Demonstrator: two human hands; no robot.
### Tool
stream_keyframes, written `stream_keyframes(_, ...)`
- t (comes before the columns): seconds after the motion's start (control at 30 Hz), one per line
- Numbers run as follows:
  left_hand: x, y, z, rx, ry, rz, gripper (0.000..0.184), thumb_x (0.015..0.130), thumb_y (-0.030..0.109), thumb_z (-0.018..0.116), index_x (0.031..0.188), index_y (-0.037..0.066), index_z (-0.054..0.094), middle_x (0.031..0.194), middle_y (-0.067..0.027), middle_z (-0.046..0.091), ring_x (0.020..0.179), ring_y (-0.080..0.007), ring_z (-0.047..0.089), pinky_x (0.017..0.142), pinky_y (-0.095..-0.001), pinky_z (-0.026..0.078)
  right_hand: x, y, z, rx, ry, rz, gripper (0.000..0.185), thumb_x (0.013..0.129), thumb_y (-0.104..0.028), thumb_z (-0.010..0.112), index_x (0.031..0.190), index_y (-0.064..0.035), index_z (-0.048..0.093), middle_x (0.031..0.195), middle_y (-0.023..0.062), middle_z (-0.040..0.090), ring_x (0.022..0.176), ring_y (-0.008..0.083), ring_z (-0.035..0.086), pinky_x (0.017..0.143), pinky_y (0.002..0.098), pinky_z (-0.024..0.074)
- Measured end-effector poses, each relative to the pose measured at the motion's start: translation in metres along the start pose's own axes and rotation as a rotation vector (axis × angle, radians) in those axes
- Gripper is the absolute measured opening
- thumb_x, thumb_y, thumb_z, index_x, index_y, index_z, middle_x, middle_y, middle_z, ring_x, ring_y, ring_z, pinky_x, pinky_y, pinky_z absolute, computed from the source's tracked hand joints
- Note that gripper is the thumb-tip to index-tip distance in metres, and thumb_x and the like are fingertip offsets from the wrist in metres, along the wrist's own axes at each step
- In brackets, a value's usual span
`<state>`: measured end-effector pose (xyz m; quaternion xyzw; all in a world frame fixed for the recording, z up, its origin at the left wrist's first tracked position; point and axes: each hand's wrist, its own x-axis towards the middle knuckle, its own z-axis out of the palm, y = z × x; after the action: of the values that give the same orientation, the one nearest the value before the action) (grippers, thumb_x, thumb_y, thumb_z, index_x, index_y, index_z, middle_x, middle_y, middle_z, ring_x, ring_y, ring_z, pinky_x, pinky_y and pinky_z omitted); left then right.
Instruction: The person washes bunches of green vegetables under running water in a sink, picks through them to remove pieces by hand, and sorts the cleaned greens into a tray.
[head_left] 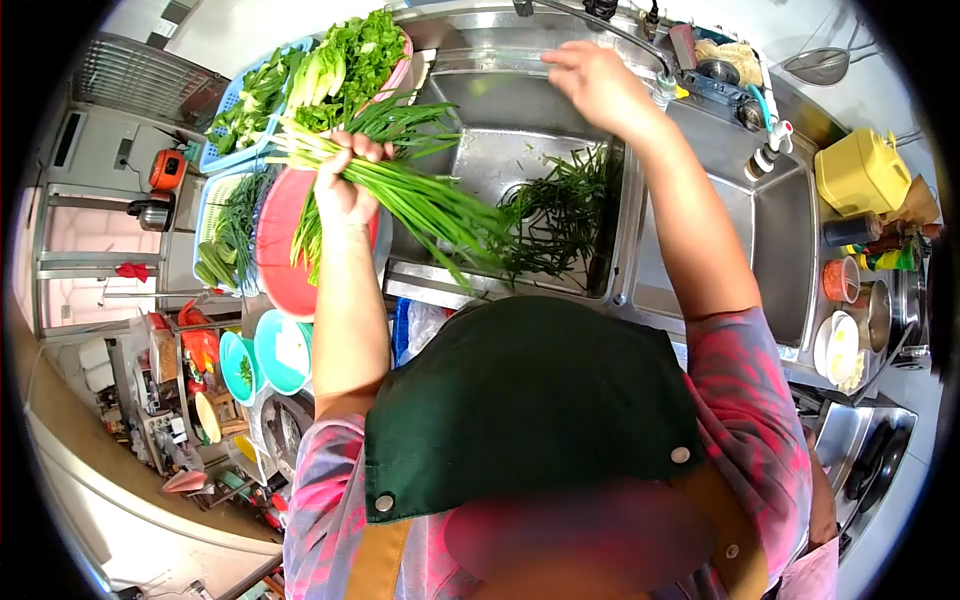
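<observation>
My left hand (350, 178) is closed around a bunch of chives (425, 205). Their pale ends point left and the long green leaves hang to the right over the sink. Above the far part of the metal sink basin (480, 95), my right hand (595, 85) is held up with its fingers stretched out and nothing in it. A dark heap of loose green leaves (560, 215) lies at the basin's right side. Under my left hand is a red basin (285, 245) with more green stalks at its edge.
Baskets of leafy greens (350, 65) and a blue basket (225, 145) stand at left. Turquoise bowls (282, 350) sit below them. A second sink basin (785, 240), a faucet (765, 155) and a yellow jug (862, 172) are at right. Bowls (838, 345) stand near the counter edge.
</observation>
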<state>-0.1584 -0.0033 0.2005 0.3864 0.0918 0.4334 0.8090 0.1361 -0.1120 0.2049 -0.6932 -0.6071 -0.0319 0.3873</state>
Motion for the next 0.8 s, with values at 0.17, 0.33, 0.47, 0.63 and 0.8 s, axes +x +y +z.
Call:
stream_keyframes(0.17, 0.019, 0.005, -0.002, 0.013, 0.327, 0.092, 0.011, 0.081, 0.020, 0.055, 0.081, 0.009, 0.053, 0.080, -0.0042, 0.056, 0.077, -0.0180, 0.053, 0.084, -0.0401, 0.041, -0.023, 0.005, 0.026, 0.093, -0.044, -0.039, 0.041, 0.081, -0.027, 0.051, 0.118, -0.0093, 0.047, 0.121, 0.0173, 0.045, 0.106, 0.0279, 0.047, 0.089, 0.0345, 0.0377)
stream_keyframes(0.33, 0.031, -0.027, -0.007, 0.136, 0.358, -0.047, 0.016, 0.080, 0.021, 0.058, 0.082, 0.005, 0.053, 0.076, -0.0072, 0.056, 0.073, -0.0198, 0.054, 0.073, -0.0356, 0.046, -0.026, -0.042, 0.057, 0.754, -0.414, 0.216, 0.056, 0.075, -0.040, 0.059, 0.114, -0.0024, 0.049, 0.103, 0.0204, 0.056, 0.093, 0.0272, 0.055, 0.082, 0.0317, 0.0423)
stream_keyframes(0.47, 0.023, -0.060, 0.019, 0.032, 0.326, -0.027, 0.017, 0.078, 0.010, 0.060, 0.089, 0.008, 0.049, 0.072, -0.0072, 0.052, 0.069, -0.0205, 0.053, 0.067, -0.0352, 0.047, -0.054, -0.066, 0.108, 0.738, -0.370, -0.110, 0.079, 0.065, -0.038, 0.069, 0.124, -0.0010, 0.032, 0.105, 0.0251, 0.051, 0.096, 0.0333, 0.053, 0.083, 0.0361, 0.0403)
stream_keyframes(0.63, 0.011, -0.077, 0.018, 0.162, 0.293, -0.030, 0.029, 0.073, -0.001, 0.062, 0.097, 0.003, 0.047, 0.079, -0.0067, 0.055, 0.073, -0.0174, 0.056, 0.067, -0.0302, 0.048, -0.075, -0.061, 0.124, 0.641, -0.475, 0.131, 0.057, 0.066, -0.030, 0.066, 0.111, -0.0047, 0.041, 0.099, 0.0223, 0.052, 0.095, 0.0349, 0.051, 0.081, 0.0403, 0.0399)
stream_keyframes(0.8, 0.008, -0.103, 0.000, 0.408, 0.310, -0.107, 0.015, 0.070, 0.001, 0.063, 0.084, 0.001, 0.057, 0.079, -0.0061, 0.059, 0.073, -0.0153, 0.055, 0.068, -0.0280, 0.045, -0.028, -0.013, 0.067, -0.016, 0.123, -0.165, 0.048, 0.059, -0.033, 0.073, 0.096, -0.0066, 0.057, 0.105, 0.0129, 0.052, 0.094, 0.0296, 0.051, 0.080, 0.0406, 0.0403)
